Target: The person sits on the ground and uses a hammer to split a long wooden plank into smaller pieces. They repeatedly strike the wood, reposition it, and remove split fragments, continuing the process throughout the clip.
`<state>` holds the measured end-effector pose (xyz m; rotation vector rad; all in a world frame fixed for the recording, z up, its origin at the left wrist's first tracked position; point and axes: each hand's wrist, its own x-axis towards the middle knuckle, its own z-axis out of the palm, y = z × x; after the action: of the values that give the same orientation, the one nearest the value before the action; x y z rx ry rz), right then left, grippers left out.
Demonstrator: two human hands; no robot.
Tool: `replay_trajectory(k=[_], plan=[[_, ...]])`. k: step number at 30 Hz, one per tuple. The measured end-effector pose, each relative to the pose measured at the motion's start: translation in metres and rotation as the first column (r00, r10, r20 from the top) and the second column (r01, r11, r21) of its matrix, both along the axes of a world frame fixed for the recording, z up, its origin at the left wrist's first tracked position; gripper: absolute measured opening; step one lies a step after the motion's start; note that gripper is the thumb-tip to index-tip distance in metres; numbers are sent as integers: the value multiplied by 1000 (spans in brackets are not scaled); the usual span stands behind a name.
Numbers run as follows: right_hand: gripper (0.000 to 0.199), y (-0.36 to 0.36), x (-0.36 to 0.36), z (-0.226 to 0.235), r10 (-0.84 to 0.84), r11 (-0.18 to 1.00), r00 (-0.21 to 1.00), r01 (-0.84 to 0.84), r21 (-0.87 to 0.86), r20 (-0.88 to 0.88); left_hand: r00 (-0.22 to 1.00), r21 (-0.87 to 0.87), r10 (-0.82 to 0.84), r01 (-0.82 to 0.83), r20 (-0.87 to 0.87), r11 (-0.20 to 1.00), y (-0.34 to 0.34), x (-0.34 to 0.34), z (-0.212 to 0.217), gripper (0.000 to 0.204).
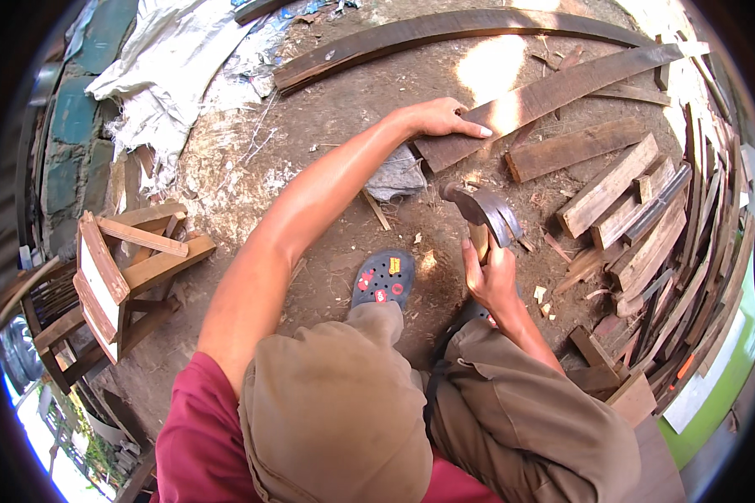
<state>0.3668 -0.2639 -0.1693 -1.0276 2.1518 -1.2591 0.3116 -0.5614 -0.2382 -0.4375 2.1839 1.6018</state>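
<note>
My left hand (441, 118) grips the near end of a long dark wooden plank (554, 96), with the thumb along its top face and the other fingers over the far edge, partly hidden. The plank slants away to the far right. Below it, in front of my body, my right hand (492, 283) is closed round the light wooden handle of a claw hammer (485, 210). The hammer's dark metal head points up, apart from the plank. A grey block or wrapped lump (396, 174) sits on the ground by the plank's near end.
A long dark beam (445, 29) lies across the far ground. Short boards (608, 184) and a pile of wood strips (713, 243) crowd the right. To the left stand a small wooden frame (130, 277) and a white sack (172, 67). My clog-shod foot (383, 279) is near the middle.
</note>
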Motion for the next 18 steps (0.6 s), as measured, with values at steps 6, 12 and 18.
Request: replay_trajectory(k=[6, 12, 18], plan=[[43, -10, -11, -14, 81, 996, 995, -84, -43, -67, 997, -19, 29, -30, -69, 999, 5, -4, -4, 76], [42, -63, -22, 38, 95, 992, 976, -110, -63, -197, 988, -24, 21, -25, -156, 999, -1, -1, -23, 72], [34, -62, -19, -4, 208, 952, 975, -183, 244, -82, 991, -31, 57, -61, -124, 998, 5, -7, -14, 85]])
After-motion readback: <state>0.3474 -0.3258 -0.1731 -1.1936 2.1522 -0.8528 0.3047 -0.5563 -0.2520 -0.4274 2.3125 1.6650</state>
